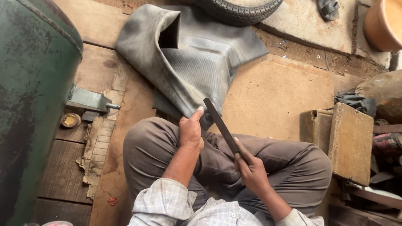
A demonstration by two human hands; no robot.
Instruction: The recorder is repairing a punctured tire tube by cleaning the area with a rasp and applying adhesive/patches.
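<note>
seen from above, seated cross-legged on a wooden floor (100, 67) of worn planks, in brown trousers (289, 161) and a pale checked shirt (167, 201). right hand (251, 169) closed around the lower end of a long dark flat file (221, 124), index finger stretched along the blade; file slanting up and to the left, its tip over the edge of a grey rubber inner tube (192, 62). left hand (191, 130) curled shut over the knee, thumb up, pinching the near edge of that inner tube just beside the file tip. inner tube lying limp and folded, spread from the knees toward the far edge of the floor, touching a black tyre (238, 9) there. at the left edge, a big dark green metal tank (33, 96) with a grey bracket (88, 99) at its foot, and a small round tin (70, 120) on the planks beside it, contents too unclear to tell. at the right edge, an open brownish box (351, 142), lid raised, inside hidden from view; dark cloth (356, 101) behind it. in the far right corner, an orange bucket (383, 23), inside cut off by the frame.
</note>
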